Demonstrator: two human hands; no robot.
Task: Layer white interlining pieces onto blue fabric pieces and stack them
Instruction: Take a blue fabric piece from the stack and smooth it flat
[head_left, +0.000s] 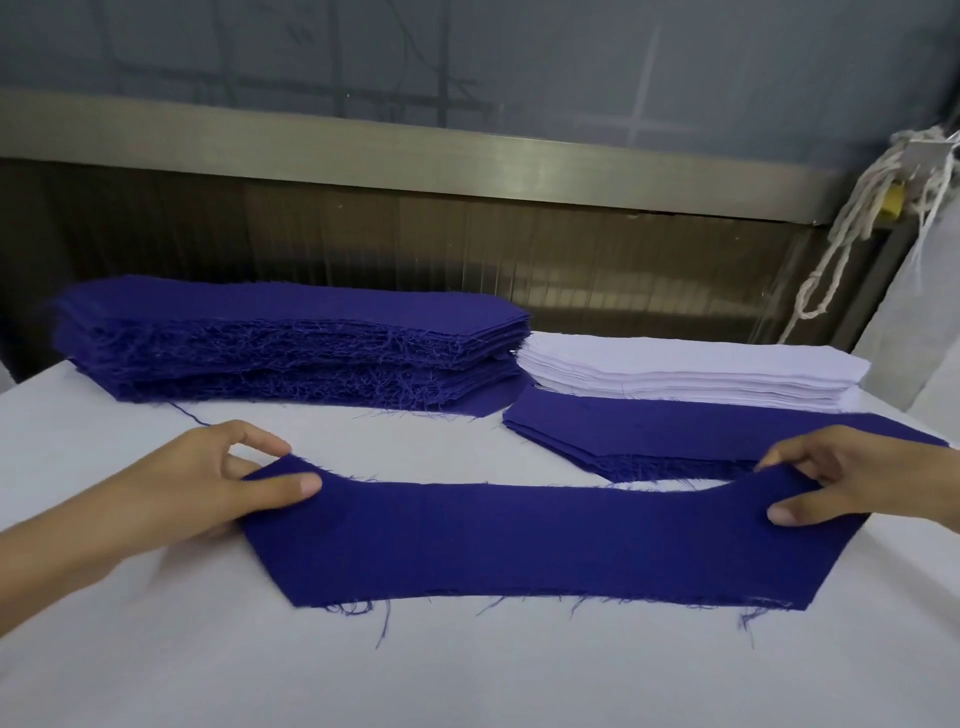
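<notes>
Left hand (171, 483) and right hand (862, 480), each grip pinching the blue piece (519, 540), should lay it flat, unwrinkled, on the worktop (467, 675).

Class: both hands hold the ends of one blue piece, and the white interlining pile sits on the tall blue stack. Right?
No. In the head view the white interlining pile sits right of the tall blue stack, not on it. The left hand and right hand do hold the blue piece.

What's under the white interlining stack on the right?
A low pile of blue fabric pieces juts out from beneath the white interlining stack; its covered rear part is hidden.
</notes>
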